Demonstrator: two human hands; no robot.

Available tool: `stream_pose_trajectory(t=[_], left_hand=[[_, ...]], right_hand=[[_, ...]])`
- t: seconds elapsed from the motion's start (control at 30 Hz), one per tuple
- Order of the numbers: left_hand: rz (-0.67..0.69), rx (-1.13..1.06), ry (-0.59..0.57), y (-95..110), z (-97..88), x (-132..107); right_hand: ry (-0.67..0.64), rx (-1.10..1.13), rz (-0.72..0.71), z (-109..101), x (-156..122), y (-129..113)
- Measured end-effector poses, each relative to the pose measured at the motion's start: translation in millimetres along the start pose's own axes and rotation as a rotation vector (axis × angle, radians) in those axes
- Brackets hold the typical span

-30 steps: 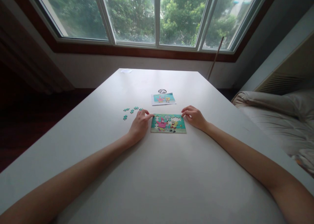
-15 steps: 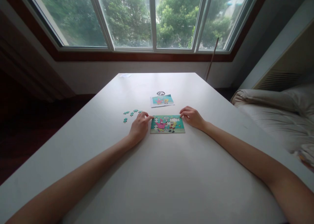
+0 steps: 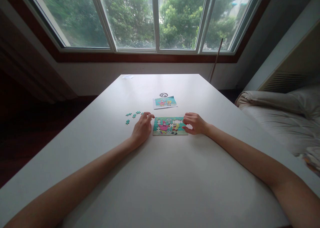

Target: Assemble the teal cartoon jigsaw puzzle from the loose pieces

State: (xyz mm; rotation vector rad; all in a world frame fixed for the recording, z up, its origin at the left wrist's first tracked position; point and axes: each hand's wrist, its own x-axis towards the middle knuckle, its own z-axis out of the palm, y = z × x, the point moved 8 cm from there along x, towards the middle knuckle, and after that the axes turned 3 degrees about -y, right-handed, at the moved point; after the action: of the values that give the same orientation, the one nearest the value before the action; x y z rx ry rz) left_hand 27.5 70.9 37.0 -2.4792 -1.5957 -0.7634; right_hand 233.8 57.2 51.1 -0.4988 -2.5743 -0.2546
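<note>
A small cartoon jigsaw puzzle (image 3: 169,126) lies flat in the middle of the white table (image 3: 160,174), partly assembled with white gaps. My left hand (image 3: 142,128) rests just left of the puzzle, fingers loosely curled, fingertips near its upper left corner. My right hand (image 3: 195,123) sits at the puzzle's right edge, its fingers bent and pinched against that edge. Several loose teal puzzle pieces (image 3: 132,116) lie on the table to the left of my left hand.
A printed reference picture (image 3: 165,102) lies beyond the puzzle, with a small dark round object (image 3: 163,95) behind it. A scrap of paper (image 3: 127,76) is near the far edge. A bed with a pillow (image 3: 277,104) stands at the right. A wide window (image 3: 155,18) fills the back.
My right hand has slid down and inward from the puzzle's upper right corner onto its right edge. My left hand has drawn back slightly from the upper left corner.
</note>
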Motion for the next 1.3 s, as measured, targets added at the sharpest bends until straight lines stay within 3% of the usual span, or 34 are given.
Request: stream_pose_trajectory(t=[0.27, 0.4, 0.63, 0.9, 1.1, 1.3], left_hand=[[0.015, -0.015, -0.018, -2.0, 4.2, -0.1], [0.022, -0.007, -0.048, -2.1, 7.2, 0.4], [0.009, -0.025, -0.075, -1.4, 8.5, 1.4], [0.032, -0.05, -0.073, 1.4, 6.3, 1.5], [0.104, -0.14, 0.051, 4.9, -1.6, 1.7], [0.185, -0.213, 0.086, 13.2, -8.4, -2.5]], right_hand=[[-0.174, 0.053, 0.067, 16.4, 3.7, 6.6], [-0.147, 0.057, 0.077, 14.5, 2.2, 8.9], [-0.029, 0.121, 0.332, 8.3, -6.2, 33.3], [-0.028, 0.098, 0.368, 7.4, -7.3, 33.0], [-0.033, 0.081, 0.357, 5.2, -6.7, 31.3], [-0.007, 0.098, 0.363, 6.7, -8.5, 32.5]])
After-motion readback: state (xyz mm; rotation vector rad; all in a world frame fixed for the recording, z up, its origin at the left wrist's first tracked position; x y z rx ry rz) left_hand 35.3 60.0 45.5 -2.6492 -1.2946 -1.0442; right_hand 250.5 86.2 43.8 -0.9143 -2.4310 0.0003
